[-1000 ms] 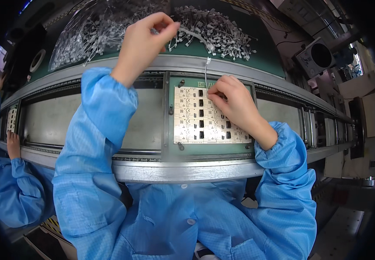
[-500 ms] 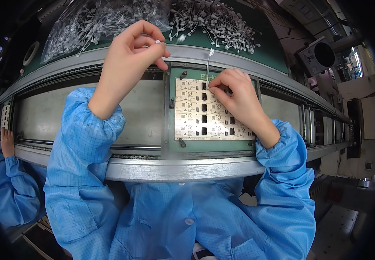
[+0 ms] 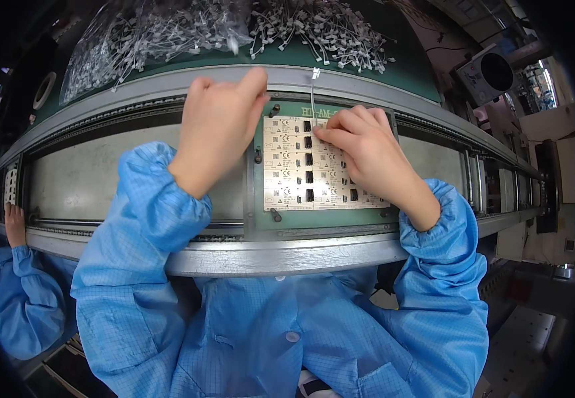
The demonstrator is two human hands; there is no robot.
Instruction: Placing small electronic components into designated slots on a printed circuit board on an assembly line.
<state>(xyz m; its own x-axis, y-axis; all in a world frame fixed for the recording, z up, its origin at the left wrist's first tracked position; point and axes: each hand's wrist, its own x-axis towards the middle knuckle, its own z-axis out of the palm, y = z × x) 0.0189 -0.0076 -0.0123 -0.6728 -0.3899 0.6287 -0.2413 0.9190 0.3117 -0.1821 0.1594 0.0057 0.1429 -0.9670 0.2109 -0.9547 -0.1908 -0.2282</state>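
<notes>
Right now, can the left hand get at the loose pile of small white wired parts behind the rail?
Probably yes: the left hand is raised by the rail, and the pile of wired parts lies open just beyond, nothing between.

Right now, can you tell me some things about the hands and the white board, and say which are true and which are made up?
1. The right hand rests on the white board. True.
2. The left hand lies flat on the board. False: it is raised beside it, fingers pinched.
3. A heap of small white parts lies beyond the rail. True.
4. The sleeves are red. False: they are blue.
5. The board sits in a green frame. True.
</notes>
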